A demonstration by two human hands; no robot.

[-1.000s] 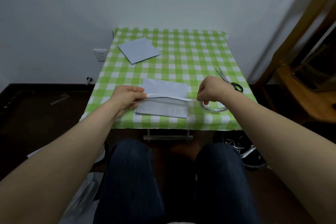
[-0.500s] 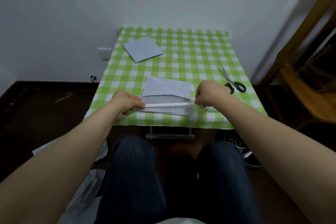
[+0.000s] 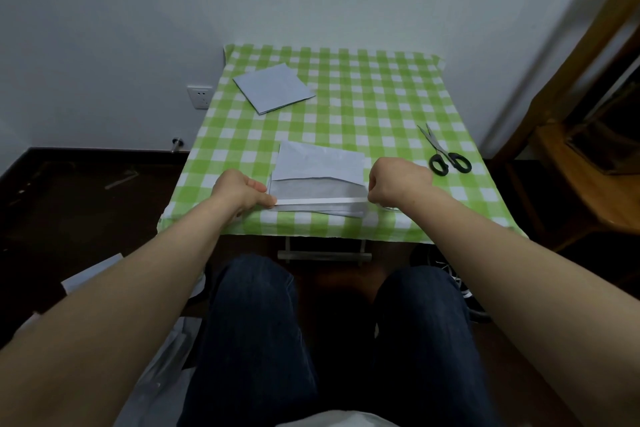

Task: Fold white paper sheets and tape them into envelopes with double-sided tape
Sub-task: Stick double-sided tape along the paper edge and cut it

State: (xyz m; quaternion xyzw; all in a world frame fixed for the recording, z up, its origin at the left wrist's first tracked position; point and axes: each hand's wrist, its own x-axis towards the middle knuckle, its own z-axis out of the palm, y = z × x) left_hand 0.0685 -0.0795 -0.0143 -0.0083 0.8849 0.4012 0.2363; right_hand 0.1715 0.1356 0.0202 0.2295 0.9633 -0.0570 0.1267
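L hand, R hand pinching tape, over paper

I see checked cloth: green and white, smooth, faint shine. Near cloth's front edge, folded sheet: thin white paper, matt, bit see-through at fold. Same front edge, tape strip: white, smooth, flat. Cloth's far left corner, paper stack: plain matt paper. Cloth's right side, scissors: grey metal blades, glossy black plastic handles. Right of cloth, wooden furniture: brown, smooth. Below cloth, jeans: dark blue cloth, fine lines.
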